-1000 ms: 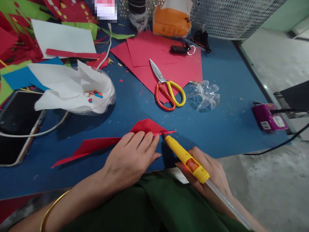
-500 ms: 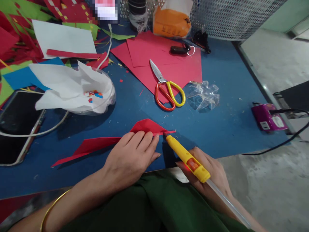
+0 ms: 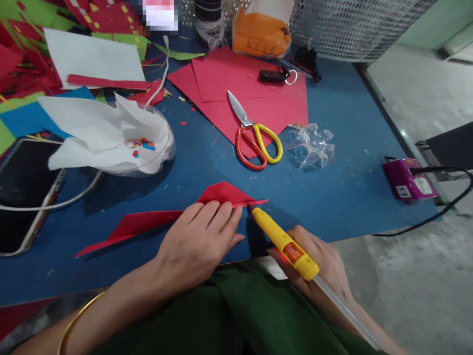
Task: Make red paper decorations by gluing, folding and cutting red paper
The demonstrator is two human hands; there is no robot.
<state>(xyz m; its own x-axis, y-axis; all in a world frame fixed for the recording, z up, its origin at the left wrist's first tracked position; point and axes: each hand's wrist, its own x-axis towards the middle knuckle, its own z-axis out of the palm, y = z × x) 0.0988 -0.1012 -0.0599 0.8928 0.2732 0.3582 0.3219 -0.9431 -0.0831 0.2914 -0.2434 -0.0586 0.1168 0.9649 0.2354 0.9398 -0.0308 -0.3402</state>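
Note:
A folded strip of red paper [image 3: 221, 192] lies near the table's front edge, its middle hidden beneath my left hand [image 3: 201, 236]. The fingers of that hand are close together and bent over the paper, holding it down against the tabletop. In my right hand [image 3: 325, 256] is a yellow hot glue gun [image 3: 275, 231], with a clear glue stick [image 3: 343, 308] coming out of its back end. The dark nozzle meets the folded edge of the paper close to its right tip. An orange-red glow shows at the gun's window.
Scissors [image 3: 260, 144] with one red and one yellow handle lie partly on red sheets [image 3: 236, 79]. Crumpled clear plastic [image 3: 310, 148] is beside them. At left are a paper-lined bowl [image 3: 162, 160], a phone [image 3: 22, 197] and a white cable. A purple box [image 3: 408, 178] sits by the right edge.
The whole view has shifted very slightly. The nozzle is a touch further left along the folded edge; my left hand keeps its place on the paper.

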